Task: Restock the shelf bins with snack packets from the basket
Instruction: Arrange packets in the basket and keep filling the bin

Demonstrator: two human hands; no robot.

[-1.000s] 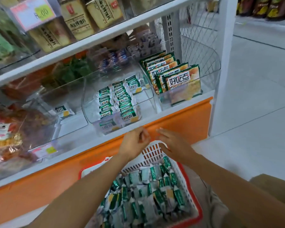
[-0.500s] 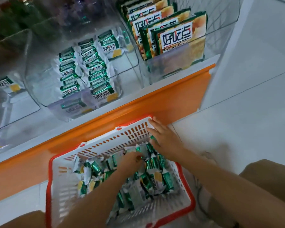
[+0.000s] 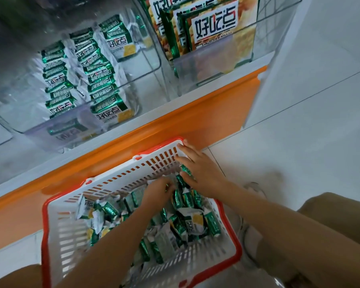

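Pale floor tiles carry the basket, with the clear bin above it. Step in hand: gathering snack packets inside the basket. The left hand reaches down, fingers curled round packets; the right hand lies straight-fingered at the basket's far corner, holding nothing. Next: lift packets to the bin.

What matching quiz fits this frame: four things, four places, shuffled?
Things:
1 basket
2 left hand
3 right hand
4 big bags

Places:
A in the right bin
B on the floor by the shelf
C amid the packets in the basket's middle
D at the basket's far right corner

Pairs: 1-B, 2-C, 3-D, 4-A
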